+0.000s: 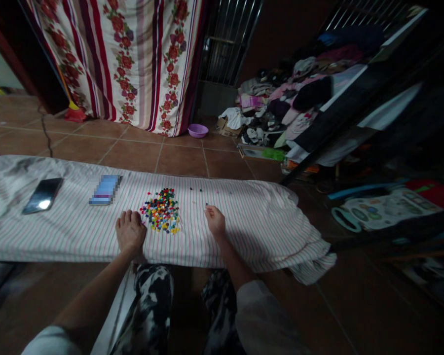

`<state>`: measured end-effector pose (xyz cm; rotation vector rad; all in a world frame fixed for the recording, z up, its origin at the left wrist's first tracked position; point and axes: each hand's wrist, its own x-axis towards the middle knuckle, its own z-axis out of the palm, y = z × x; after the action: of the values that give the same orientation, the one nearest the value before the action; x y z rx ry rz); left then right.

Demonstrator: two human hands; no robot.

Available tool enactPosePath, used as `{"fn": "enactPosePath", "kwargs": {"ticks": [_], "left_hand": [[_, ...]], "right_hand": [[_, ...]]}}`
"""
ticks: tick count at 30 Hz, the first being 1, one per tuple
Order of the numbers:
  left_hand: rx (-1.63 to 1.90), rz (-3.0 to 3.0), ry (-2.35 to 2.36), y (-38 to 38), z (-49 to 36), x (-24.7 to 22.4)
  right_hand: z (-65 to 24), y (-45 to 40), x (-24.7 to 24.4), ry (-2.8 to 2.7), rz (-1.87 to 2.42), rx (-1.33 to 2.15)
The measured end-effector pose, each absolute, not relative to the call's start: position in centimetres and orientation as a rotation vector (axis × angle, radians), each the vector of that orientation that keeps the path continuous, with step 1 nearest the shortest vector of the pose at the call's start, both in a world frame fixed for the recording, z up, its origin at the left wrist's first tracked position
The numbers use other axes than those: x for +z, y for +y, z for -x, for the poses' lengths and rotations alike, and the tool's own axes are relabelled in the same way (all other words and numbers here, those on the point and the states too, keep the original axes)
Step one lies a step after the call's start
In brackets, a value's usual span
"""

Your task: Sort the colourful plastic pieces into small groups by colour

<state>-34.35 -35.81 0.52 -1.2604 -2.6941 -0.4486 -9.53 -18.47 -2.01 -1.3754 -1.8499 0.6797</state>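
Right hand [215,220] is holding its fingertips together at a dark piece [206,203]; grip unconfirmed. Left hand [130,230] is resting palm-down, grasp hidden, beside the multicoloured pile [162,211] on striped cloth [259,222]. Pieces are apparently being set apart singly; the next move is likely calling for fingertip precision.

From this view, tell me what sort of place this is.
Probably a room in a home: a flowered curtain hangs across the back, clothes lie heaped beyond the bed-like surface, and a purple basin sits on the tiled floor.
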Motion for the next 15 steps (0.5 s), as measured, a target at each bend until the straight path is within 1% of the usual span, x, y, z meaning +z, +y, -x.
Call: {"fn": "enactPosePath", "kwargs": {"ticks": [6,15], "left_hand": [[-0.395,1.271,-2.684,-35.8,34.1,0.9],[-0.37,1.262,-2.656,-35.7,34.3,0.3]], "right_hand": [[6.9,-15.7,-1.5,-1.847,1.563,0.49],[6.5,-13.2,-1.5,-1.839,1.698,0.429]]}}
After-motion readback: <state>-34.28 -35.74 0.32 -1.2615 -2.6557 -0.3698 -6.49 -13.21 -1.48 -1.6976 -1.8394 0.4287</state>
